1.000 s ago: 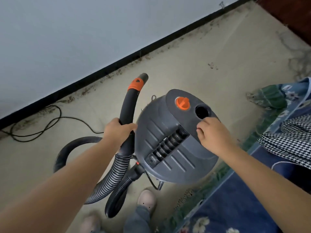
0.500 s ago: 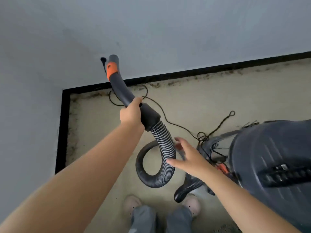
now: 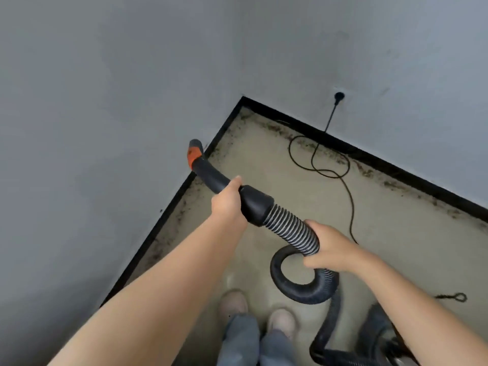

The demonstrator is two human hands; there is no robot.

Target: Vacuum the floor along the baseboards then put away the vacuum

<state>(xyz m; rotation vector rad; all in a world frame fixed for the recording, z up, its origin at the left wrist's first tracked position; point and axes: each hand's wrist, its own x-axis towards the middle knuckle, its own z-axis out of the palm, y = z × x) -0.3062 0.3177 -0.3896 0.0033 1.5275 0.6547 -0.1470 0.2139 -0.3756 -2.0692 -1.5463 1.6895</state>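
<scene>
Black baseboard corner, both hands on the vacuum hose.

Grey wall (image 3: 92, 128) fills the nine o'clock side, the black baseboard (image 3: 163, 220) running along its foot. The left hand (image 3: 227, 204) is wrapped round the rigid black handle (image 3: 214, 178), whose orange-banded tip (image 3: 194, 154) points to eleven o'clock at the baseboard. At four o'clock from it the right hand (image 3: 332, 249) is curled over the ribbed hose (image 3: 290, 228), which loops below; half a second ago that hand was spread open beside the hose, not gripping. A black cord (image 3: 343, 186) runs from a wall plug (image 3: 339, 96) at one o'clock. The dark shape at five o'clock is probably the vacuum body (image 3: 380, 339); earlier it showed far more fully.
</scene>
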